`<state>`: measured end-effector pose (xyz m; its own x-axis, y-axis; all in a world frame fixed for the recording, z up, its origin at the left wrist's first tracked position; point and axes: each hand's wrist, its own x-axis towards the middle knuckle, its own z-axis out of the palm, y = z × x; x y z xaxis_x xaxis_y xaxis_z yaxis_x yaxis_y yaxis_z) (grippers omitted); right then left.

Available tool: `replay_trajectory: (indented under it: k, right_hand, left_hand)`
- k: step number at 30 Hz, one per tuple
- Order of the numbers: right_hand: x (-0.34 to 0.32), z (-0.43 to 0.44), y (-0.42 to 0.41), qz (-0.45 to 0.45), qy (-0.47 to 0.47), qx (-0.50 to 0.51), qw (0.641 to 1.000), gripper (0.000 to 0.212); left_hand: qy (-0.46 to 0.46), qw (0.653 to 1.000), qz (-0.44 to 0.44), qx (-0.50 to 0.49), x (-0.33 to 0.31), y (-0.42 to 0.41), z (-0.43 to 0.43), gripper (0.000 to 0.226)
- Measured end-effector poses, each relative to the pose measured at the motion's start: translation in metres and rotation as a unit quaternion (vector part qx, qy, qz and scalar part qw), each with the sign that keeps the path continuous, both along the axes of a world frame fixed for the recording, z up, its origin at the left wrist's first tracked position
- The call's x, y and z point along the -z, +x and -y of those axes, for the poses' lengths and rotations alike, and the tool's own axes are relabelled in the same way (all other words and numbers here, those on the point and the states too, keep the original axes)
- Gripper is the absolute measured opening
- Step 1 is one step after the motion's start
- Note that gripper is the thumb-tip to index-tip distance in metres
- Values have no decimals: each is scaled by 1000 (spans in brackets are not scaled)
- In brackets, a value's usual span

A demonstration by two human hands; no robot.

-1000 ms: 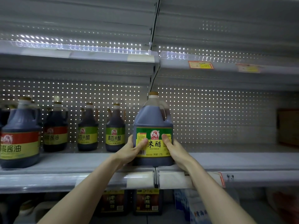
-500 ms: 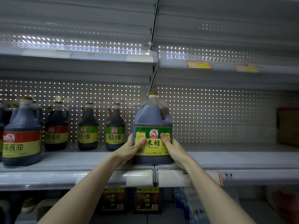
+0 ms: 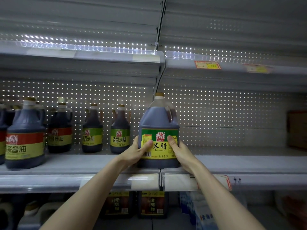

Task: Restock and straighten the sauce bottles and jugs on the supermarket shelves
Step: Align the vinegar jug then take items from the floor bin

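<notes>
A large dark rice vinegar jug (image 3: 159, 120) with a green and yellow label stands upright on the middle shelf (image 3: 83, 163), near its front edge, at the joint between two shelf sections. My left hand (image 3: 137, 152) grips its left side, thumb on the label. My right hand (image 3: 180, 151) grips its right side, thumb also on the label. To the left stand two smaller vinegar bottles (image 3: 120, 130) with green labels, then soy sauce jugs (image 3: 25, 136) with red and yellow labels.
The middle shelf right of the jug holds nothing up to a brown box (image 3: 297, 130) at the far right. The upper shelf (image 3: 232, 67) carries price tags. Below, dark vinegar jugs (image 3: 152, 205) and white jugs (image 3: 29, 213) stand on the lower shelf.
The jug has slid slightly further back on the shelf between both hands. The hands keep the same hold on it.
</notes>
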<state>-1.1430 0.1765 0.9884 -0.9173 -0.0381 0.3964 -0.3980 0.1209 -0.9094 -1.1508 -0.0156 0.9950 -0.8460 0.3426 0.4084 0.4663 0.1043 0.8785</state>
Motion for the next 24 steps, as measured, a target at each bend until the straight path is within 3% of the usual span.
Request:
replay_trajectory:
  k: [4,17,24]
  right_hand:
    - [0,0,-1,-2,3,4,1000,102]
    - [-6,3,11,5,12,-4,1000,72]
    - [-5,4,12,17,10,10,1000,94]
  left_hand:
    - [0,1000,-6,-3,0,-2,1,49]
    - [-9,1000,-5,-11,-1,2,-1,49]
    - [-10,1000,-5,-10,0,2,0,48]
